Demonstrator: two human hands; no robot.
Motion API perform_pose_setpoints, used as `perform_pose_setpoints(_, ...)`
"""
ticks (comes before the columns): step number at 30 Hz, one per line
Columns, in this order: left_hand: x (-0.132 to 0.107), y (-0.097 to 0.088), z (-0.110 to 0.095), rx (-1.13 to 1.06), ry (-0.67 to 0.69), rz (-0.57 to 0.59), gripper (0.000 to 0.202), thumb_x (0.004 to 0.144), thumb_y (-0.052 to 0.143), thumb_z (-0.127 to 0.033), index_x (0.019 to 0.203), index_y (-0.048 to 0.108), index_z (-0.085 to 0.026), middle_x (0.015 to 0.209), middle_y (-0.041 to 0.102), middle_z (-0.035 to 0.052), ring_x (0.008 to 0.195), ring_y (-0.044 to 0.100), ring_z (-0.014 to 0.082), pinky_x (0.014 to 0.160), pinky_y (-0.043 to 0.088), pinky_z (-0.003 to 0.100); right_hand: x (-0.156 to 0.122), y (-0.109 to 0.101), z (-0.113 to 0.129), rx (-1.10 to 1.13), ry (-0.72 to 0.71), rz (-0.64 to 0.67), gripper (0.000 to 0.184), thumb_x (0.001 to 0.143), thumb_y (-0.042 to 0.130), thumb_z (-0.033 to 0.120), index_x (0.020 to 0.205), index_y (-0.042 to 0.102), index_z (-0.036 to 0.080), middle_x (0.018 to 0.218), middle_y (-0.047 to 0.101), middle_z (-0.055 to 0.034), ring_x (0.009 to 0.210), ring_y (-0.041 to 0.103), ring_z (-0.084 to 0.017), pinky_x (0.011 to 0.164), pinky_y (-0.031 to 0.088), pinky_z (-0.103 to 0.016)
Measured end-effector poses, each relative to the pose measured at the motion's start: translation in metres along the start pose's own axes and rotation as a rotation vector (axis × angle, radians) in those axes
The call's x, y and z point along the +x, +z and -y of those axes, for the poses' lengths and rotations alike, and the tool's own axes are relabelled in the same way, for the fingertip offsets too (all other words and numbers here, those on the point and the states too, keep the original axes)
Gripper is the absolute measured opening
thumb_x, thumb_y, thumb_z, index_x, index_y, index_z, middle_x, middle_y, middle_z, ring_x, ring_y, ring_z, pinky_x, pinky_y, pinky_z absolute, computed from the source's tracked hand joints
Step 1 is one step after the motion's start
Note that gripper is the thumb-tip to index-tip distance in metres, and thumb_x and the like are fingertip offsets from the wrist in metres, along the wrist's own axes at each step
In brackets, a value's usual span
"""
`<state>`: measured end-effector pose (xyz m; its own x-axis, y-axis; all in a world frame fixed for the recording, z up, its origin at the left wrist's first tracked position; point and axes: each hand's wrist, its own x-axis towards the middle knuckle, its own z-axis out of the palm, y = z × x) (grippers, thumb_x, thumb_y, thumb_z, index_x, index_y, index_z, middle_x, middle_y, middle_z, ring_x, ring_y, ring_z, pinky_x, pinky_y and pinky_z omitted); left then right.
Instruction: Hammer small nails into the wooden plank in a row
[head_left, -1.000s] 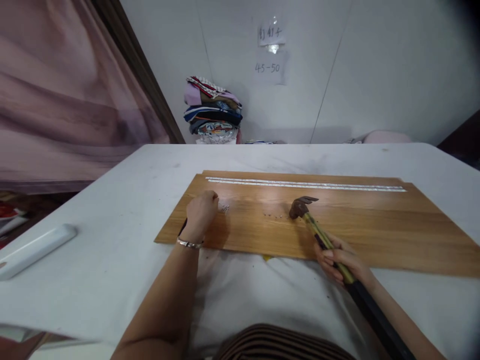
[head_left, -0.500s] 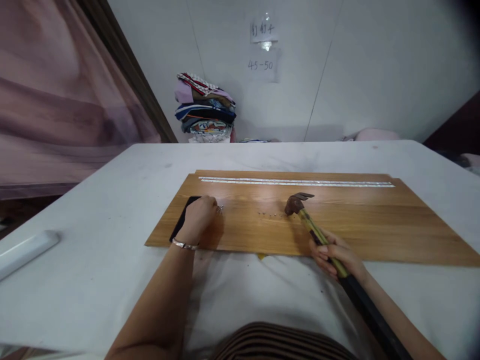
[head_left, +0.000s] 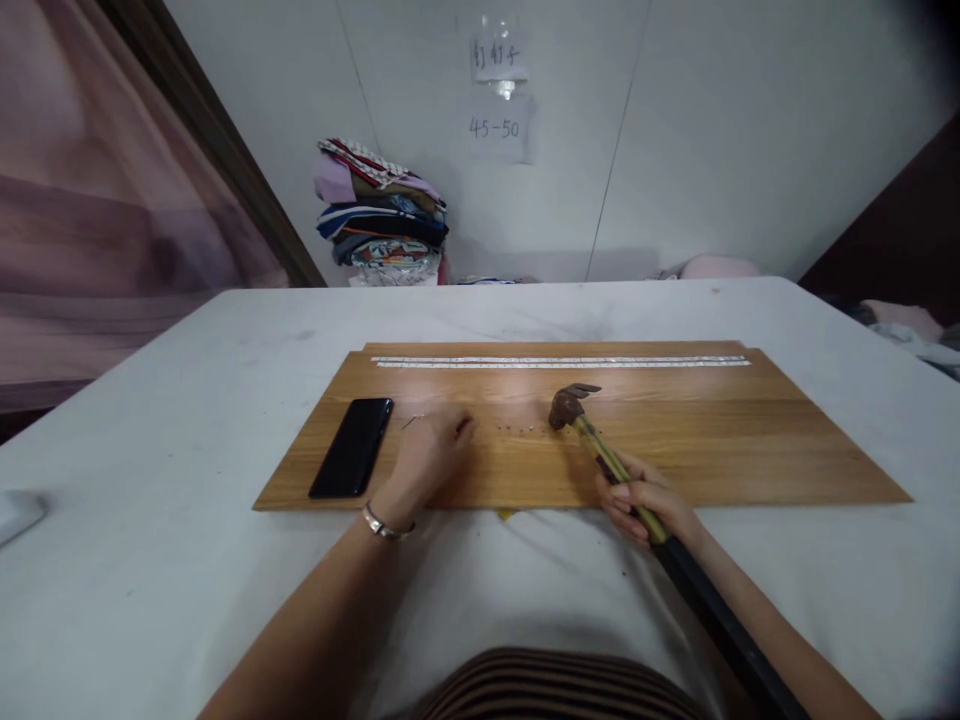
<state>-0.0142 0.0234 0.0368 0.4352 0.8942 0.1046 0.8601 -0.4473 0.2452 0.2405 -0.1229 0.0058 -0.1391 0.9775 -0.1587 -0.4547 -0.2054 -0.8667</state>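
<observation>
A long wooden board (head_left: 712, 440) lies on a white table (head_left: 150, 560). My right hand (head_left: 645, 500) is wrapped round the yellow handle of a hammer (head_left: 581, 420), whose rusty head rests on the board beside a short row of small nails (head_left: 525, 430). My left hand (head_left: 431, 455) rests on the board with its fingers pinched together, perhaps on a nail too small to make out. A few loose nails (head_left: 412, 421) lie just left of it. A black phone (head_left: 352, 460) lies flat on the board's left end.
A silvery strip (head_left: 562, 362) runs along the board's far edge. Folded clothes (head_left: 379, 215) are stacked against the white wall, under taped paper notes (head_left: 499, 100). A pinkish curtain (head_left: 90, 200) hangs at the left. A white object (head_left: 15, 515) sits at the table's left edge.
My left hand has slid right along the board, away from the loose nails and toward the nail row, uncovering the black phone. The hammer stays put. The view has swung to the right.
</observation>
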Motion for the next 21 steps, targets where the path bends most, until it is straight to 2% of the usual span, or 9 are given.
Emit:
perform_pose_setpoints(4, -0.006, 0.019, -0.017, -0.033, 0.093, 0.122, 0.025, 0.091, 0.043, -0.029, 0.080, 0.063, -0.019, 0.085, 0.071, 0.0060, 0.079, 0.064, 0.0168, 0.069, 0.040, 0.025, 0.001, 0.000, 0.001, -0.011, 0.026, 0.007, 0.025, 0.070, 0.067, 0.028, 0.087, 0.050, 0.020, 0.052, 0.046, 0.0103, 0.027, 0.030, -0.002, 0.027, 0.025, -0.013)
perform_pose_setpoints(8, -0.008, 0.030, -0.019, -0.057, 0.097, 0.128, 0.024, 0.092, 0.043, -0.030, 0.082, 0.060, -0.018, 0.084, 0.069, 0.0063, 0.077, 0.063, 0.0171, 0.067, 0.039, 0.025, 0.000, 0.000, 0.002, -0.019, 0.025, 0.012, 0.020, 0.072, 0.064, 0.026, 0.080, 0.048, 0.020, 0.053, 0.046, 0.0095, 0.029, 0.032, -0.002, 0.029, 0.027, -0.013)
perform_pose_setpoints(14, -0.007, 0.034, -0.018, -0.028, 0.076, 0.111, 0.026, 0.093, 0.040, -0.033, 0.087, 0.060, -0.018, 0.085, 0.069, 0.0064, 0.077, 0.063, 0.0172, 0.067, 0.039, 0.026, -0.001, 0.001, -0.001, 0.003, 0.008, -0.012, 0.029, 0.069, 0.066, 0.028, 0.093, 0.052, 0.020, 0.052, 0.046, 0.0106, 0.027, 0.030, -0.002, 0.027, 0.024, -0.014)
perform_pose_setpoints(18, -0.006, 0.033, -0.019, -0.022, 0.063, 0.119, 0.025, 0.093, 0.040, -0.032, 0.087, 0.060, -0.018, 0.085, 0.069, 0.0067, 0.079, 0.063, 0.0177, 0.067, 0.039, 0.026, 0.001, 0.000, -0.003, -0.004, 0.015, -0.019, 0.024, 0.068, 0.066, 0.027, 0.086, 0.052, 0.020, 0.051, 0.046, 0.0103, 0.026, 0.029, -0.002, 0.026, 0.024, -0.014)
perform_pose_setpoints(21, -0.006, 0.034, -0.019, -0.034, 0.068, 0.113, 0.025, 0.093, 0.040, -0.032, 0.087, 0.060, -0.018, 0.083, 0.068, 0.0063, 0.078, 0.063, 0.0175, 0.067, 0.039, 0.026, 0.003, -0.002, -0.005, -0.009, 0.019, -0.027, 0.026, 0.067, 0.066, 0.025, 0.089, 0.053, 0.020, 0.051, 0.047, 0.0099, 0.026, 0.029, -0.002, 0.025, 0.023, -0.014)
